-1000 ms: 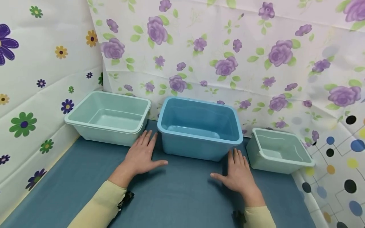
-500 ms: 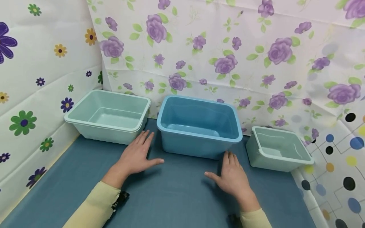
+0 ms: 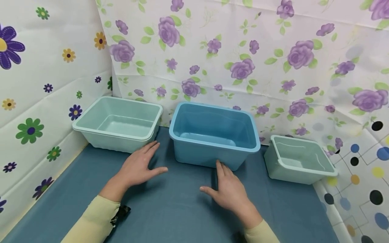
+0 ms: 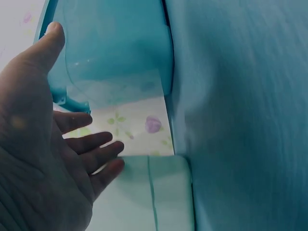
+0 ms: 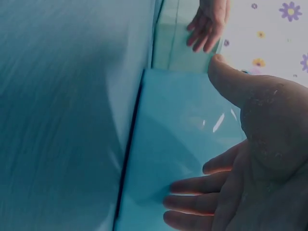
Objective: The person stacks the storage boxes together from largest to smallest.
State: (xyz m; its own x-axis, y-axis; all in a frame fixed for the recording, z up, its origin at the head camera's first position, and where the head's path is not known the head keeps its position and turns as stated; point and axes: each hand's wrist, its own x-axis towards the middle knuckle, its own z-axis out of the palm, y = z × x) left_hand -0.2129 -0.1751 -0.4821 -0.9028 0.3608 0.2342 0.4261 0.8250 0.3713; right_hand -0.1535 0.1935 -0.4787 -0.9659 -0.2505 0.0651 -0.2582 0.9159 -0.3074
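My left hand [image 3: 136,168] is spread over the table, fingertips by the front right corner of the large pale green bin [image 3: 117,136], thumb pointing right. Close to the front wall of the blue bin [image 3: 209,155] is my right hand [image 3: 229,189], its fingers extended and its thumb out to the left. Whether its fingertips touch that wall I cannot tell. Neither hand holds anything. In the left wrist view the left hand's fingers [image 4: 96,142] are loosely extended before the gap between the two bins. The right wrist view shows the right hand's fingers [image 5: 192,204] in front of the blue bin.
A smaller pale green bin [image 3: 291,173] stands at the right end of the row. All three bins show bare insides. A dark blue cloth [image 3: 179,209] covers the table. Flower-printed sheeting [image 3: 206,50] rises behind, with more printed sheeting [image 3: 352,195] at the right side.
My right hand has moved left along the front of the blue bin. The left hand has drawn slightly left and back. The bins stay where they were.
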